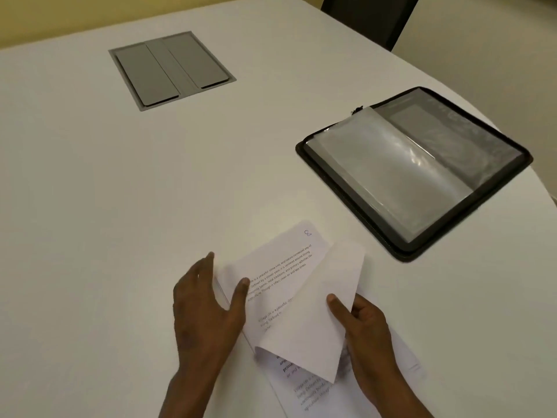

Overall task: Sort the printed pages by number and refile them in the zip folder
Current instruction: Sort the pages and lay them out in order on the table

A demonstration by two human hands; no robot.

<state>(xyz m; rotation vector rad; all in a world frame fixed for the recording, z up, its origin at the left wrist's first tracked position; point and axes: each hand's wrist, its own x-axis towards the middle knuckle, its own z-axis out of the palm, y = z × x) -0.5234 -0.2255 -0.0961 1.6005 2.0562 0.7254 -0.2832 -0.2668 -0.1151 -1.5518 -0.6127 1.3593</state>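
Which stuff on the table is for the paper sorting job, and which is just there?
For the job: printed pages, lifted page in the right hand, left hand, open zip folder.
Just there: grey table hatch, dark chair.

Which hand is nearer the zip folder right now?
Right. The right hand, holding a lifted page, sits just below the zip folder; the left hand lies farther left, across the pages.

Right hand pinches a lifted page; left hand apparently steadies the stack beside the open zip folder.
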